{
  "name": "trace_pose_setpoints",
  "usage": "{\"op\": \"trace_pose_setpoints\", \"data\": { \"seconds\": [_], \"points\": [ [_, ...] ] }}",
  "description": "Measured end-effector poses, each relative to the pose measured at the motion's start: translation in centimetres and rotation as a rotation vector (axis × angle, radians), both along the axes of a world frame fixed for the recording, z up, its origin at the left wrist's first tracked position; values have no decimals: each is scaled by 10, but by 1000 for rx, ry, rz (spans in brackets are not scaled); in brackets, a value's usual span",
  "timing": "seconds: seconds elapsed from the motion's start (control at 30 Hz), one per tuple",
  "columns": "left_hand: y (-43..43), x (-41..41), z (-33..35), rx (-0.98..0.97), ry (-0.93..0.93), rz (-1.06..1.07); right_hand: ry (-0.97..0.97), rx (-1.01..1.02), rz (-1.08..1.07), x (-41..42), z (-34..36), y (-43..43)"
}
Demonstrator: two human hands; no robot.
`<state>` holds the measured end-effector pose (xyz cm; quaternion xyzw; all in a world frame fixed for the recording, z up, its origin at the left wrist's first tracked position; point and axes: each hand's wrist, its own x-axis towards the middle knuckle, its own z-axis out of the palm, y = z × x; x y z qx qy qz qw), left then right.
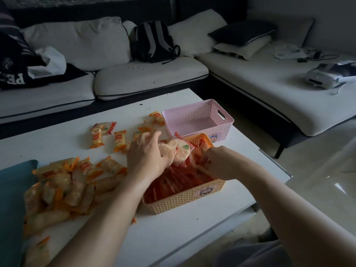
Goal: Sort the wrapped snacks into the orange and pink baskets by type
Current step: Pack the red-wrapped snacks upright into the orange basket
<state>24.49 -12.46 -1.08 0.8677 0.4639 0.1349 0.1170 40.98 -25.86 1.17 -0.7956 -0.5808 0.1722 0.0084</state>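
Note:
An orange basket [185,199] at the table's right holds several red-wrapped snacks [179,182]. My left hand [146,155] grips round rice-cracker packs [178,151] over the basket's far end. Inside that far end, my right hand [213,160] curls around red-wrapped snacks. Behind it stands the pink basket [200,120], with nothing visible inside. Orange-wrapped snacks [61,182] lie heaped at the left, and more of them [107,135] are scattered toward the middle.
The white table [173,232] ends at a right edge close to the baskets. A teal object [11,205] lies at its left edge. A sofa with cushions, a backpack [154,41] and a white headset [323,76] surrounds the table.

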Motion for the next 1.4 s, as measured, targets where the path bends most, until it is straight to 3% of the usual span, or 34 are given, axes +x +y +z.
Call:
{"op": "trace_pose_setpoints", "data": {
  "seconds": [0.1,0.23,0.3,0.37,0.4,0.53,0.6,0.67,0.8,0.87,1.0,1.07,1.17,1.2,1.4],
  "points": [
    [3,-7,-1,-134,-80,3,-33,2,-79,5,5,1],
    [-2,-15,16,-195,-373,-24,15,404,-247,5,6,14],
    [-7,-13,23,-356,-554,-94,368,465,-256,0,14,17],
    [-15,-8,26,-491,-700,-151,784,361,-285,-3,22,15],
    [-19,-4,26,-544,-759,-163,816,328,-260,-2,24,13],
    [-30,18,13,-778,-926,-130,627,474,-260,22,30,3],
    [-35,30,-1,-626,-801,-153,616,511,-359,38,31,-5],
    [-45,39,-10,-468,-561,-285,658,506,-458,51,29,-15],
    [-61,48,-20,-261,-77,-527,880,474,-492,60,24,-28],
    [-58,48,-20,-130,19,-521,937,483,-449,60,21,-28],
    [-54,44,-10,-70,71,-526,1030,573,-444,55,24,-28],
    [-54,44,-4,-43,138,-557,912,569,-423,52,21,-24],
    [-52,46,2,-31,165,-580,379,426,-362,49,15,-18],
    [-51,46,3,-41,163,-582,301,400,-380,49,14,-17],
    [-31,45,0,-156,107,-562,127,176,-332,36,14,-24]
  ]
}}
